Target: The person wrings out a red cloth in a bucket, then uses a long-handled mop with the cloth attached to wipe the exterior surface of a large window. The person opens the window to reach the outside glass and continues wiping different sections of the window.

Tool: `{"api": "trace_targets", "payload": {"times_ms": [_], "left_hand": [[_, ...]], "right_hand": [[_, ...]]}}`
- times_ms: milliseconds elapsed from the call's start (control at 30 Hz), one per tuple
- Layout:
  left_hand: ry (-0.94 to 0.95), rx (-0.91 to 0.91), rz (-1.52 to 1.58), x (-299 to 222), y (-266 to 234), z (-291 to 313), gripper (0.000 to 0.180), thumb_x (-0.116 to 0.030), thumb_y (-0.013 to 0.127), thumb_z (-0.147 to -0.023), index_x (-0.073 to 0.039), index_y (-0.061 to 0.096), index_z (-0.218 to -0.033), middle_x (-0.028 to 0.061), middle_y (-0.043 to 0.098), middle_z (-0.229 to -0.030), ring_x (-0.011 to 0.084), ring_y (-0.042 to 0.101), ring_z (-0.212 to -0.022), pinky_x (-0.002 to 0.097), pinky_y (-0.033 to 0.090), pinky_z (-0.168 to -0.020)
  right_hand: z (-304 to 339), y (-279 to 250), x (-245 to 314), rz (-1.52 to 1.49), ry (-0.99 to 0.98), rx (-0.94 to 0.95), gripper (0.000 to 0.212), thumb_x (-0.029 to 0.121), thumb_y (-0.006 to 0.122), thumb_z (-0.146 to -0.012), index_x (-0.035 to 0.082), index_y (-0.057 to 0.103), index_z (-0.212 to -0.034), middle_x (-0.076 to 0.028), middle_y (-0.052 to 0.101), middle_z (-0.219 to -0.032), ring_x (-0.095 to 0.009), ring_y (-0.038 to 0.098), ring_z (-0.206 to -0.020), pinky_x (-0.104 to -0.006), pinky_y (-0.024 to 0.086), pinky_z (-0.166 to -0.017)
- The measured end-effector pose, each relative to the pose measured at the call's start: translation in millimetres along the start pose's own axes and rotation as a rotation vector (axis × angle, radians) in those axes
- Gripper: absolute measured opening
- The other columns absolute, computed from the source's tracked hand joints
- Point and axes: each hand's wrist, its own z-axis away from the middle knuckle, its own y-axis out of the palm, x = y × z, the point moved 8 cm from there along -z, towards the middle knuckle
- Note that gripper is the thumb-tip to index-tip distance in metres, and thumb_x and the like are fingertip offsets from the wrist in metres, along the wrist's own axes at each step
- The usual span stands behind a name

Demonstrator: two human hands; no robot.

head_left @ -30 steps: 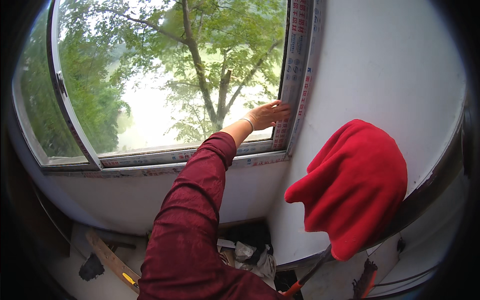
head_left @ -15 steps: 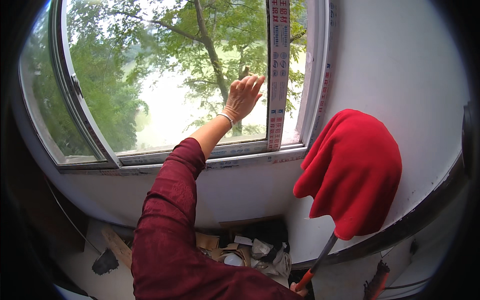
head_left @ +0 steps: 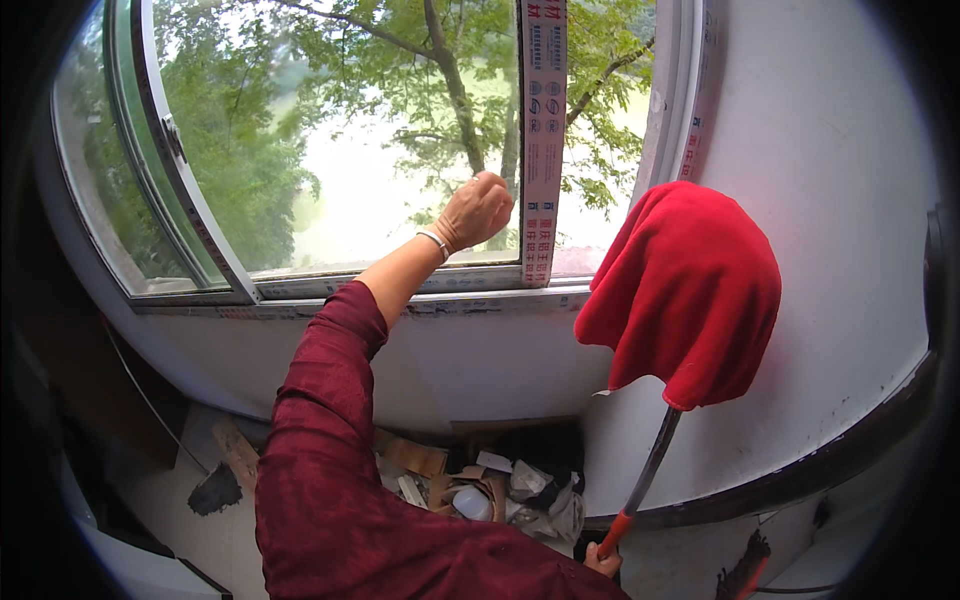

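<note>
My left hand (head_left: 478, 210), a pale bracelet on its wrist, is raised in front of the window glass (head_left: 350, 180). Its fingers are curled in, close beside the sliding sash's upright frame (head_left: 543, 150), which is covered in printed film. Whether the knuckles touch glass or frame, I cannot tell. At the lower edge, my right hand (head_left: 602, 562) is wrapped around the orange grip of a pole (head_left: 652, 462). A red cloth (head_left: 690, 290) is draped over the pole's top end and hides the head under it. It hangs in front of the white wall, right of the window.
An open gap (head_left: 605, 150) lies between the sash and the right jamb. Under the sill (head_left: 400, 308), cardboard (head_left: 415, 457) and plastic bags (head_left: 550, 510) are piled on the floor. A wooden board (head_left: 236, 452) lies at left; a dark-bristled brush (head_left: 745, 570) is at lower right.
The sash has slid left, widening the gap at the right jamb. My left hand's fingers have curled in from a looser, spread shape. The pole and red cloth have shifted slightly up and left.
</note>
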Motion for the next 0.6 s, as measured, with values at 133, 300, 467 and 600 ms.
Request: {"api": "trace_targets", "payload": {"times_ms": [133, 300, 467, 600], "left_hand": [[0.325, 0.529, -0.191, -50.4, 48.7, 40.9, 0.026, -0.031, 0.058, -0.079, -0.011, 0.046, -0.067, 0.0026, 0.048, -0.074, 0.0153, 0.053, -0.069, 0.0319, 0.046, -0.063], [-0.216, 0.134, -0.516, 29.0, 12.2, 7.8, 0.076, -0.036, 0.055, -0.081, -0.007, 0.013, -0.138, 0.0109, 0.010, -0.144, 0.0229, 0.006, -0.134, 0.0385, 0.003, -0.109], [-0.137, 0.835, 0.252, -62.9, 67.7, 144.6, 0.044, -0.028, 0.060, -0.078, -0.009, 0.049, -0.117, 0.0117, 0.035, -0.134, 0.0258, 0.031, -0.126, 0.0402, 0.030, -0.102], [-0.079, 0.291, 0.007, -92.5, 25.0, 109.9, 0.020, -0.010, 0.065, -0.067, -0.013, 0.060, -0.086, 0.0068, 0.057, -0.105, 0.0246, 0.055, -0.100, 0.0407, 0.043, -0.089]], "right_hand": [[1.1, 1.6, -6.2, -0.152, 0.091, 0.036, 0.027, 0.016, 0.062, -0.074, 0.002, 0.043, -0.059, 0.001, 0.037, -0.048, -0.008, 0.036, -0.047, -0.0300, 0.030, -0.043], [-3.8, -4.4, -8.8, -0.057, -0.034, -0.015, 0.026, 0.015, 0.061, -0.075, 0.003, 0.044, -0.060, 0.001, 0.038, -0.049, -0.008, 0.036, -0.047, -0.0293, 0.031, -0.043], [-3.5, -8.0, -14.8, -0.053, 0.060, -0.018, 0.025, 0.013, 0.061, -0.075, 0.003, 0.044, -0.059, 0.001, 0.039, -0.052, -0.009, 0.036, -0.049, -0.0296, 0.032, -0.045], [-17.1, 1.1, 32.3, -0.014, -0.074, 0.064, 0.031, 0.018, 0.060, -0.077, 0.001, 0.042, -0.057, -0.004, 0.037, -0.050, -0.015, 0.036, -0.048, -0.0346, 0.032, -0.046]]}}
